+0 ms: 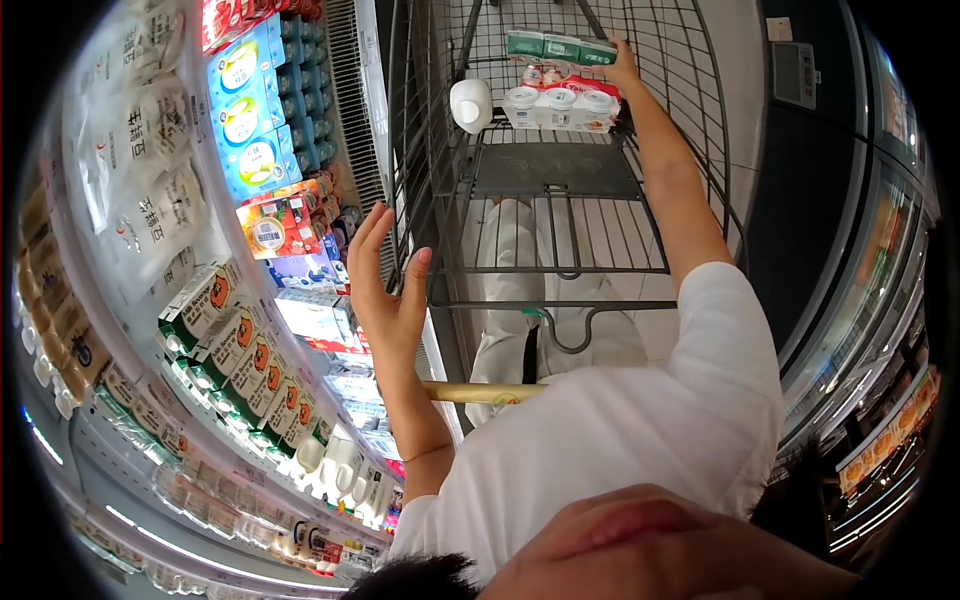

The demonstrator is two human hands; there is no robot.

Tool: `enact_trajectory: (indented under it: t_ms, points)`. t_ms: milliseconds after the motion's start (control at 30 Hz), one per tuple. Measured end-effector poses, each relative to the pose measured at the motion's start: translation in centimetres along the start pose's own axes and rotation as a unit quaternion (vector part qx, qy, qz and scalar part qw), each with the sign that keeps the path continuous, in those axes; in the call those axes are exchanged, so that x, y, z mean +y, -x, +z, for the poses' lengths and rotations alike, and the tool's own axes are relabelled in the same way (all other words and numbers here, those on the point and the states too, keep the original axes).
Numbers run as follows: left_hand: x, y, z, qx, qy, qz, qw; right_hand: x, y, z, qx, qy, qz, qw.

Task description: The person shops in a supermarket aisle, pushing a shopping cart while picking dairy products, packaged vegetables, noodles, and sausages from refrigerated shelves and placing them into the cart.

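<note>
My right hand (624, 68) reaches into the shopping cart (690, 150), its fingers closed around the right end of a green multipack (560, 47) of small containers. Just below the green pack lie a red-and-white pack (575, 83) and a white multipack of cups (560, 110). To their left is a white plastic bottle (470, 105) with its cap hidden. My left hand (385, 285) is raised beside the cart's left side, fingers apart and holding nothing, between the cart and the shelves.
Shelves on the left carry bagged goods (150, 130), blue drink packs (240, 110), red packs (280, 220) and green-and-white cartons (245, 365). The yellow cart handle (485, 392) crosses near my body. Dark display cases (815, 180) line the right side.
</note>
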State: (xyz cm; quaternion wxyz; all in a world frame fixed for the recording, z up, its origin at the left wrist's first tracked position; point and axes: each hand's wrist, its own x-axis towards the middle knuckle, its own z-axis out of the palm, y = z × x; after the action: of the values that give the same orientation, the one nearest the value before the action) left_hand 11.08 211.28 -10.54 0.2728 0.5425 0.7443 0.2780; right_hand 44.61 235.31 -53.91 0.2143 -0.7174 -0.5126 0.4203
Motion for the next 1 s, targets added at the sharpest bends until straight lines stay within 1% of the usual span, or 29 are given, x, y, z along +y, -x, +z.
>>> enact_trajectory:
  t_ms: [67, 133, 200, 267, 300, 367, 400, 433, 467, 500, 533, 567, 600, 633, 667, 700, 733, 800, 833, 867, 900, 933, 1000]
  points:
    - [0.1, -0.2, -0.1, -0.009, -0.027, 0.012, 1.0, -0.6, -0.4, -0.4, 0.002, 0.043, 0.11, 0.993]
    - [0.3, -0.2, -0.1, -0.01, -0.031, 0.016, 0.999, -1.9, 0.6, -1.1, 0.002, 0.055, 0.075, 0.996]
    - [0.8, -0.4, -0.3, -0.004, -0.03, 0.021, 0.999, -1.6, 0.3, -0.3, 0.019, 0.102, 0.018, 0.994]
    - [0.3, -0.5, -0.4, 0.007, -0.024, 0.034, 0.999, -4.8, 2.3, -1.3, 0.015, 0.124, -0.014, 0.992]
    - [0.3, -0.5, -0.3, 0.012, 0.006, 0.027, 1.0, -5.4, 2.3, -1.3, 0.011, 0.156, -0.046, 0.987]
    - [0.2, -0.5, -0.5, 0.019, 0.017, 0.035, 0.999, -9.7, 4.6, -3.4, -0.045, 0.087, -0.071, 0.993]
    - [-0.5, -0.5, -0.3, 0.04, 0.034, 0.053, 0.997, -11.5, 5.9, -4.6, -0.085, 0.085, -0.105, 0.987]
    - [-0.6, -0.4, -0.3, 0.062, 0.031, 0.062, 0.996, -12.7, 7.2, -5.8, -0.122, 0.096, -0.161, 0.975]
    - [-0.2, -0.2, -0.8, 0.085, 0.028, 0.073, 0.993, -13.1, 8.5, -7.0, -0.197, 0.038, -0.205, 0.958]
    - [0.5, 0.4, -1.9, 0.09, 0.012, 0.086, 0.992, -15.8, 12.2, -9.4, -0.246, 0.021, -0.199, 0.948]
    - [1.1, 1.4, -2.8, 0.095, -0.004, 0.093, 0.991, -18.8, 16.3, -12.6, -0.287, 0.02, -0.221, 0.932]
    - [1.4, 2.8, -3.8, 0.109, -0.018, 0.108, 0.988, -22.1, 20.8, -16.1, -0.32, 0.029, -0.285, 0.903]
    - [1.9, 4.4, -4.9, 0.114, -0.024, 0.106, 0.987, -25.2, 25.4, -19.5, -0.351, 0.033, -0.278, 0.894]
    - [2.2, 6.2, -5.9, 0.115, -0.03, 0.104, 0.987, -26.2, 29.1, -22.1, -0.346, 0.06, -0.278, 0.894]
    - [1.8, 8.1, -6.6, 0.103, -0.043, 0.079, 0.991, -26.0, 32.4, -23.9, -0.321, 0.042, -0.286, 0.902]
    - [1.3, 9.8, -6.8, 0.085, -0.056, 0.054, 0.993, -25.6, 35.8, -25.5, -0.317, -0.005, -0.222, 0.922]
    - [0.9, 11.2, -6.6, 0.098, -0.078, 0.059, 0.99, -22.9, 38.9, -25.6, -0.28, -0.117, -0.149, 0.941]
    - [0.1, 12.9, -4.9, 0.111, -0.099, 0.072, 0.986, -22.7, 46.3, -25.3, -0.204, -0.213, 0.005, 0.955]
    - [-0.4, 13.5, -3.8, 0.084, -0.147, 0.086, 0.982, -22.3, 48.5, -25.1, -0.188, -0.164, -0.012, 0.968]
    - [-0.5, 13.8, -2.9, 0.056, -0.195, 0.097, 0.974, -22.0, 49.5, -24.6, -0.171, -0.059, -0.068, 0.981]
    - [0.0, 13.6, -2.1, 0.105, -0.179, 0.1, 0.973, -21.6, 50.4, -24.1, -0.15, 0.049, -0.132, 0.979]
    - [0.0, 13.3, -1.7, 0.103, -0.18, 0.1, 0.973, -20.9, 50.6, -23.6, -0.126, 0.137, -0.193, 0.963]
    - [0.3, 12.3, -0.9, 0.137, -0.182, 0.067, 0.971, -19.4, 49.7, -22.4, -0.06, 0.255, -0.287, 0.921]
